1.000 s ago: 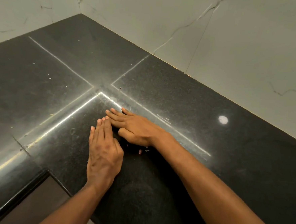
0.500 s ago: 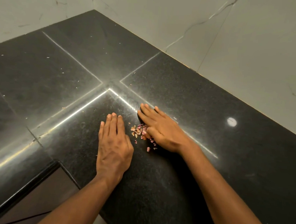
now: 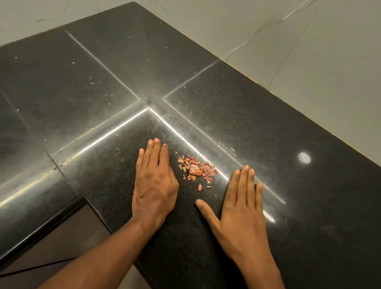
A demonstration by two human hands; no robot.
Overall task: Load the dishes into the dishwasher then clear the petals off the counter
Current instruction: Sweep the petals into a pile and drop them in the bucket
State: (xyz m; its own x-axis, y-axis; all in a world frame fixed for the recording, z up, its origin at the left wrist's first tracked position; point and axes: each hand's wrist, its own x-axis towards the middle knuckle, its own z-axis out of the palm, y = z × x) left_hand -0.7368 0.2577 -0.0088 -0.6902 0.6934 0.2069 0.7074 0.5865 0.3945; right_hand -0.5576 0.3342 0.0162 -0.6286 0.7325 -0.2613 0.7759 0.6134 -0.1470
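The petals (image 3: 195,169) sit in a little pile between flat, straight fingers (image 3: 154,153), maybe not all cleared off the desk (image 3: 276,127) yet.

No legible txt, labels, brands or nos. anywhere in view.

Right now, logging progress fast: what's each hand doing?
Left hand: open, flat on the counter, holding nothing.
Right hand: open, flat, holding nothing; petals lie between them.

Glossy black stone counter (image 3: 275,139); matt marble-look wall (image 3: 326,52).
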